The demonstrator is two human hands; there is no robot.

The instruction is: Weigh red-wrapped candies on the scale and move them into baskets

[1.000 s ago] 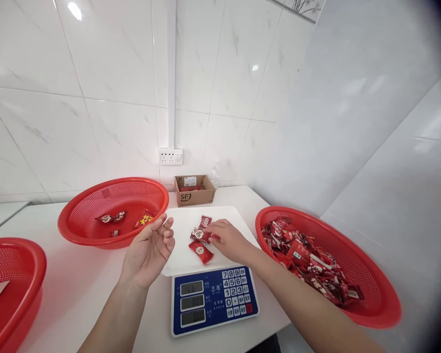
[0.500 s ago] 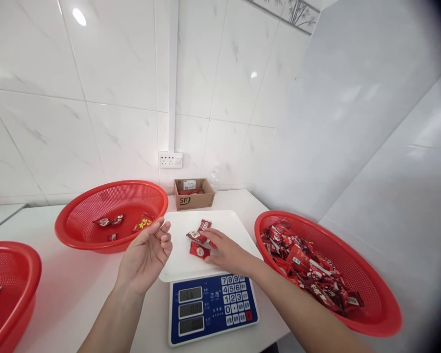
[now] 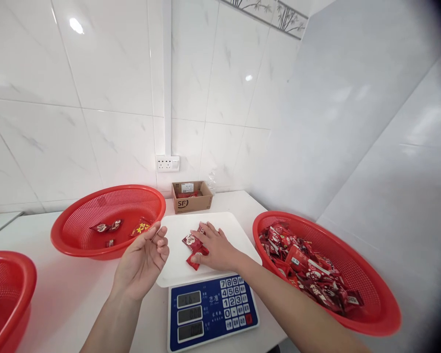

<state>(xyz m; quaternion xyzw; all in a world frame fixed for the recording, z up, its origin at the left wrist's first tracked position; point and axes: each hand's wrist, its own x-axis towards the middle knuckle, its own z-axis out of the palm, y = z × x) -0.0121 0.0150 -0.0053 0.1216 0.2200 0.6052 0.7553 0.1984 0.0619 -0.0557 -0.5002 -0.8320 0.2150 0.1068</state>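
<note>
My right hand (image 3: 213, 249) lies palm down on the white weighing tray (image 3: 226, 226) of a blue scale (image 3: 213, 310), fingers spread over several red candy packets (image 3: 189, 242). My left hand (image 3: 143, 260) hovers palm up just off the tray's left edge, fingers loosely curled and empty. A red basket (image 3: 367, 306) on the right is piled with more red packets. Another red basket (image 3: 77, 242) at the back left holds a few packets.
A third red basket (image 3: 12, 289) sits at the far left edge. A small cardboard box (image 3: 191, 197) stands against the tiled wall behind the scale, below a wall socket (image 3: 168, 163). Tiled walls close in the white counter (image 3: 69, 289) at back and right.
My right hand has slid left across the tray, pushing the packets toward my left hand. The left hand has dropped slightly and stayed cupped beside the tray.
</note>
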